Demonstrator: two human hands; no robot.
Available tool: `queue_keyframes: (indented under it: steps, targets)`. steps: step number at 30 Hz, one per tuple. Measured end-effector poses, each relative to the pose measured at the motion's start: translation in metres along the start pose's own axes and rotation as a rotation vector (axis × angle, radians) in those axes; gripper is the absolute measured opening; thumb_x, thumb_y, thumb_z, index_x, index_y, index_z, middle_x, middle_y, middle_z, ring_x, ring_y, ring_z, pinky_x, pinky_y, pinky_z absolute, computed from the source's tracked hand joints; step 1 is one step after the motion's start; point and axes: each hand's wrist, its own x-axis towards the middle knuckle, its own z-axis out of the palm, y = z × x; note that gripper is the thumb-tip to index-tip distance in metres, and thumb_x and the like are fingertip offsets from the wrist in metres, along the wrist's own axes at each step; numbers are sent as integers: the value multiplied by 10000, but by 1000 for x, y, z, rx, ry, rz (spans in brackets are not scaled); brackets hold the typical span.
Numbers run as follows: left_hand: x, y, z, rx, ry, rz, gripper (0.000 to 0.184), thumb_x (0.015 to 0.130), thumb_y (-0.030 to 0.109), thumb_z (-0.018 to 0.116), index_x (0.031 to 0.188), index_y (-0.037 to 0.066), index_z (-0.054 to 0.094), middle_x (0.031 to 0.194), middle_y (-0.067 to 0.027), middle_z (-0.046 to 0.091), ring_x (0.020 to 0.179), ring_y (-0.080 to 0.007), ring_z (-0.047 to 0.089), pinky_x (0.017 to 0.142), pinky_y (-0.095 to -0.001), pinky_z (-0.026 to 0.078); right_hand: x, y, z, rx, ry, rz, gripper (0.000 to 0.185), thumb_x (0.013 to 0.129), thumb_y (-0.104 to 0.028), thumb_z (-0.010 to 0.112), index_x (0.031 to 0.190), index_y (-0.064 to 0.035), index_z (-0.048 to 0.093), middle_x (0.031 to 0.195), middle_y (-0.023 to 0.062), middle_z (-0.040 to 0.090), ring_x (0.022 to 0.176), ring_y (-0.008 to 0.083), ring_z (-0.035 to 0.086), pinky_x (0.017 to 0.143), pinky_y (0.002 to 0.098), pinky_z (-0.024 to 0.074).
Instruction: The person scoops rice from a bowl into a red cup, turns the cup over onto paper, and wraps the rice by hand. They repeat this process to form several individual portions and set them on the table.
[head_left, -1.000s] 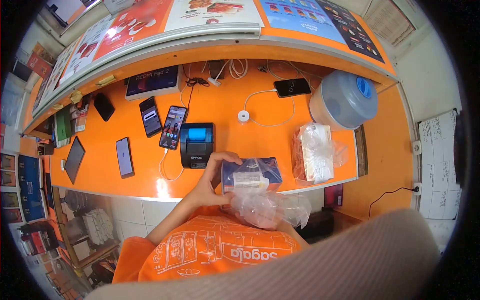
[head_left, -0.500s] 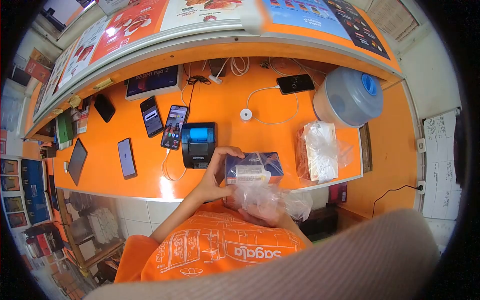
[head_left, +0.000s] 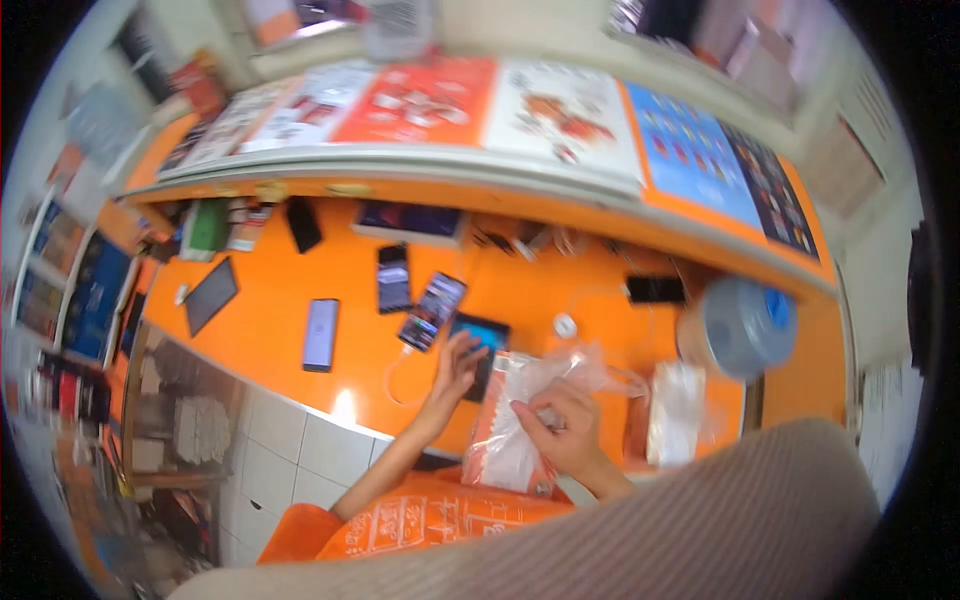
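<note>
Now, from the head view, the right hand pinches the clear plastic bag — it sits between the hands, by the counter's front edge. The left hand, fingers loosely spread, is at the printer — blurred, so contact is unclear.

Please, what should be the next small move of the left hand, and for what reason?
Perhaps the left hand should steady the left edge of the package. It looks empty, its fingers spread before the printer, while the right hand alone seems to grip the clear plastic; a second hold may keep the package from turning.
</note>
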Motion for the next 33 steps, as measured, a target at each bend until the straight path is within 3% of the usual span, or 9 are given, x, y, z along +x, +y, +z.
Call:
queue_keyframes:
  steps: [3, 5, 9, 13, 18, 20, 26, 29, 33]
  targets:
    - [-32, 22, -38, 18, 148, 30, 816, 846, 521, 563, 1428, 154, 125, 1412, -119, 269, 1316, -298, 323, 1062, -449, 271, 83, -36, 13, 59, -180, 51, 175, 760, -79, 740, 732, -35, 573, 642, 1, 554, 549, 49, 532, 420, 200, 383]
    - [-60, 29, -71, -51, 255, -28, 733, 883, 475, 530, 1408, 123, 158, 1374, -134, 304, 1285, -301, 374, 1031, -435, 336, 143, -81, 30, 327, -197, 144, 161, 795, -120, 709, 798, 1, 603, 700, 33, 575, 562, 103, 577, 525, 240, 472]
    - [-102, 43, -94, -152, 419, 19, 655, 903, 448, 523, 1372, 110, 214, 1330, -131, 359, 1189, -306, 483, 969, -423, 425, 278, -118, 94, 527, -192, -170, 280, 841, -157, 666, 993, 56, 568, 801, 80, 615, 596, 125, 623, 519, 248, 504]
    - [-134, 33, -124, -57, 568, -172, 586, 914, 391, 541, 1342, 96, 270, 1288, -123, 408, 1100, -284, 544, 947, -403, 444, 407, -124, 173, 494, -127, -222, 331, 843, -174, 647, 1050, 72, 568, 859, 135, 640, 653, 166, 673, 575, 263, 522]
    - [-152, -29, -209, 113, 640, -328, 445, 922, 311, 542, 1261, 65, 390, 1144, -83, 502, 967, -195, 558, 843, -358, 471, 556, -73, 303, 189, 154, -346, 413, 781, -267, 644, 993, 83, 590, 918, 236, 651, 803, 350, 663, 735, 407, 514]
    - [-141, -28, -243, 126, 663, -370, 431, 921, 303, 540, 1252, 64, 399, 1127, -79, 505, 962, -190, 556, 838, -353, 470, 562, -82, 320, -60, 239, -317, 390, 770, -279, 626, 932, 76, 603, 917, 266, 637, 882, 424, 613, 808, 468, 469]
    - [-110, -9, -321, 147, 675, -418, 390, 920, 280, 533, 1224, 60, 426, 1078, -66, 515, 948, -176, 551, 822, -338, 466, 634, -4, 380, -255, 163, -29, 460, 798, -307, 624, 957, 122, 572, 937, 289, 629, 937, 405, 620, 818, 466, 479]
    - [-105, -8, -342, 150, 655, -428, 370, 919, 268, 530, 1210, 58, 439, 1054, -59, 520, 941, -169, 549, 815, -331, 465, 664, 43, 396, -327, 285, -71, 492, 793, -316, 635, 1007, 120, 552, 948, 290, 629, 954, 409, 615, 813, 474, 481]
    - [-112, -17, -351, 159, 603, -425, 344, 918, 253, 526, 1191, 55, 457, 1021, -51, 527, 932, -159, 546, 804, -321, 462, 663, 35, 365, -362, 56, -170, 491, 802, -313, 640, 1061, 95, 547, 997, 306, 591, 937, 434, 595, 798, 467, 482]
